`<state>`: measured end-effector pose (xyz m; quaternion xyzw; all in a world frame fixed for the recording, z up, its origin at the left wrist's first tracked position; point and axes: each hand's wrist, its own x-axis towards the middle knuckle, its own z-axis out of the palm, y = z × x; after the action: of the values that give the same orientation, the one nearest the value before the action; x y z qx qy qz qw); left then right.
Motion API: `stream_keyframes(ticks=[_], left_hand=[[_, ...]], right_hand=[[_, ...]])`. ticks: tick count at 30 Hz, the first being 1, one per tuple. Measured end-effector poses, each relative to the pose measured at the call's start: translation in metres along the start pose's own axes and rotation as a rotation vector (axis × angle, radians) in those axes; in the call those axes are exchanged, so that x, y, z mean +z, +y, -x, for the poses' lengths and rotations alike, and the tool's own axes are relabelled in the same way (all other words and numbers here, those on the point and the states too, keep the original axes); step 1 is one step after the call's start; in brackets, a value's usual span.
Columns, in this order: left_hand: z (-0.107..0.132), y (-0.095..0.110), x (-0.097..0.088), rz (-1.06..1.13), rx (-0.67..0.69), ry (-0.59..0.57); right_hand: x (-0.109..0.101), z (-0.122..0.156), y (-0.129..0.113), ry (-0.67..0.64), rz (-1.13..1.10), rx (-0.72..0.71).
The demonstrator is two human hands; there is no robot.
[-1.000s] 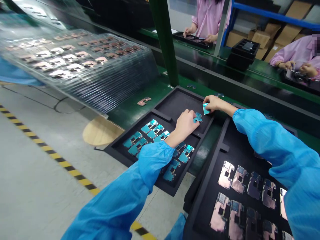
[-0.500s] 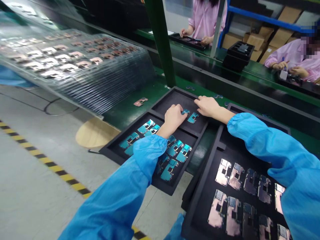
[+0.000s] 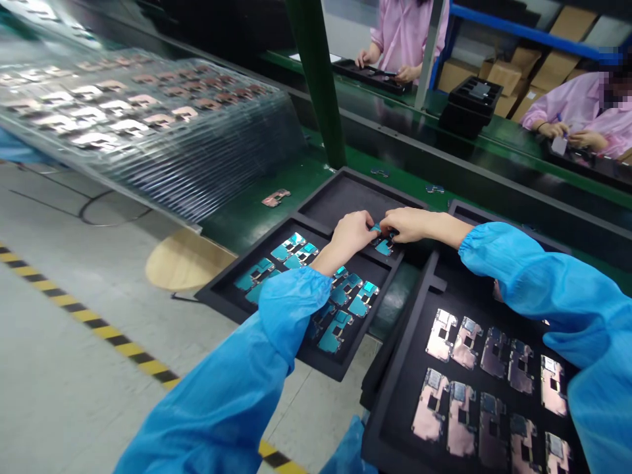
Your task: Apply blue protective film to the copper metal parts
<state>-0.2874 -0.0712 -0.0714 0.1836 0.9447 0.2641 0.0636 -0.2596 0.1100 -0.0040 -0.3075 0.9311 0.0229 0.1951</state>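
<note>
The left hand (image 3: 351, 235) and right hand (image 3: 407, 224) are curled and closed in, their fingertips meeting on a small teal circuit board (image 3: 376, 228) just ahead of the left hand; directly below both hands, a black tray (image 3: 345, 192) holds rows of teal boards (image 3: 291, 248); right of and below the right hand, another black tray (image 3: 402, 342) carries copper-coloured boards (image 3: 439, 336).
</note>
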Motion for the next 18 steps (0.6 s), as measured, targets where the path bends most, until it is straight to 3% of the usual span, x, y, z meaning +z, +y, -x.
stream_keyframes(ticks=[3,6,8,11,13,15,18], left_hand=[[0.001,0.004,0.002,-0.019,0.016,-0.031],[0.006,0.007,-0.003,-0.079,0.033,-0.042],[0.008,0.011,-0.010,-0.114,0.051,-0.022],[0.000,0.025,-0.020,-0.134,0.120,0.024],[-0.017,0.041,-0.020,-0.143,0.196,0.021],[-0.042,0.059,-0.012,-0.149,0.281,-0.009],[-0.091,0.087,0.018,-0.157,0.380,-0.052]], right_hand=[[-0.008,0.010,-0.002,0.030,0.012,0.009],[-0.032,0.049,0.014,0.147,-0.077,0.006],[-0.051,0.096,0.042,0.255,-0.152,0.084],[-0.066,0.195,0.106,0.361,-0.194,0.364],[-0.055,0.264,0.150,0.380,-0.183,0.593],[-0.026,0.319,0.185,0.367,-0.161,0.792],[0.041,0.355,0.217,0.333,-0.162,0.975]])
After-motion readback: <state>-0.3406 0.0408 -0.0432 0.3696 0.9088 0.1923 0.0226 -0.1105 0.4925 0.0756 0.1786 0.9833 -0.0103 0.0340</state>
